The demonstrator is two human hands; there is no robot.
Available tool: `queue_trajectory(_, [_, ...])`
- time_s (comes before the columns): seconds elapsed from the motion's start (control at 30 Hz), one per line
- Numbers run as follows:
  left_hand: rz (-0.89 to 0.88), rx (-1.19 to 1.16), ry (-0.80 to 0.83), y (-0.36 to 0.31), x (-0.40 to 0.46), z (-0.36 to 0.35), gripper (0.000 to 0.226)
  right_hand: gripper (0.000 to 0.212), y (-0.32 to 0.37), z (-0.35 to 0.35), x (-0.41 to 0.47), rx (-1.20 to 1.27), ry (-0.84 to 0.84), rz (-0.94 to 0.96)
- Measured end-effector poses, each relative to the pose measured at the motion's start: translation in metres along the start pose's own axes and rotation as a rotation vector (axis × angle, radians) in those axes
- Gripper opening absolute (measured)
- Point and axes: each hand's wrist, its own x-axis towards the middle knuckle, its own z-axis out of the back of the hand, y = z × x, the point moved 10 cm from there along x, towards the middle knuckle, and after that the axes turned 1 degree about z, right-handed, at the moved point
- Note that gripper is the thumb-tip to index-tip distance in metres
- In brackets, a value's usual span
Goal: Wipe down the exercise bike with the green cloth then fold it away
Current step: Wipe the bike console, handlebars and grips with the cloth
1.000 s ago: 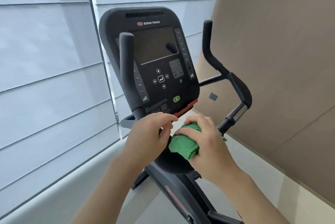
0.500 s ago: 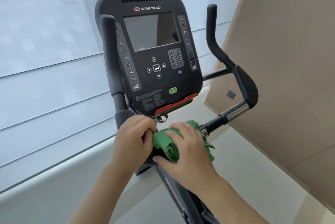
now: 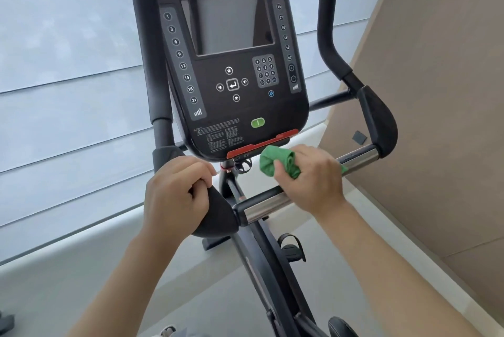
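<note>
We note, at far left, pale horizontal window blinds [image 3: 68, 69] behind the exercise bike [image 3: 253, 244]. Next, our left hand [image 3: 174, 197] wraps the padded black left handlebar pad [image 3: 218, 214], fingers curled over its top; this grip is clenched on the pad and carries no cloth. Above it rises the upright left bar [image 3: 148, 58]. At centre stands the console [image 3: 231, 64], marked STAR TRAC, with a dark screen [image 3: 231, 24], a number keypad [image 3: 265, 70], a green button [image 3: 257, 122] and a red strip [image 3: 261, 144] along its lower edge. Just right of centre, the green cloth [image 3: 275, 162] is bunched into a wad, lying just under the red strip and above the chrome crossbar [image 3: 266, 207]. Our right hand [image 3: 313, 175] grasps it: thumb below, fingers curled over the top, so most of the wad protrudes to the left of this grip, and a small green edge shows at the hand's right side against the right chrome section [image 3: 360, 156]. Further right are the right handlebar pad [image 3: 377, 121] and a beige wall panel [image 3: 441, 118]. A pedal [image 3: 291, 248] shows below the crossbar.
</note>
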Motion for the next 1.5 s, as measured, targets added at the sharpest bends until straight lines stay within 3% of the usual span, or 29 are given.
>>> queue_trajectory(0.2, [0.015,0.071,0.001,-0.001,-0.002,-0.001,0.025,0.041,-0.006,-0.001,0.000,-0.032,0.026,-0.033])
queue_trajectory(0.4, [0.040,0.174,0.041,-0.007,0.002,-0.007,0.021,0.035,0.094,-0.012,-0.042,0.015,0.120,0.066])
queue_trajectory(0.5, [0.050,0.218,0.084,-0.012,0.006,-0.014,0.023,0.033,0.108,-0.012,-0.060,0.032,0.067,0.103])
queue_trajectory(0.73, [-0.060,0.300,0.279,-0.034,0.004,-0.053,0.021,0.033,0.049,0.004,-0.044,0.060,-0.080,0.250])
queue_trajectory(0.93, [-0.044,0.305,0.250,-0.029,-0.001,-0.050,0.023,0.034,-0.048,0.027,-0.015,-0.033,-0.143,0.286])
queue_trajectory(1.23, [0.000,0.282,0.230,-0.030,0.000,-0.047,0.022,0.034,-0.142,0.048,0.008,-0.105,-0.146,-0.016])
queue_trajectory(1.37, [0.032,0.225,0.209,-0.029,0.001,-0.044,0.022,0.039,-0.113,0.040,0.001,-0.081,-0.098,-0.106])
queue_trajectory(1.5, [0.095,0.068,0.081,-0.026,-0.002,-0.027,0.022,0.036,-0.017,0.014,-0.024,0.006,-0.013,-0.081])
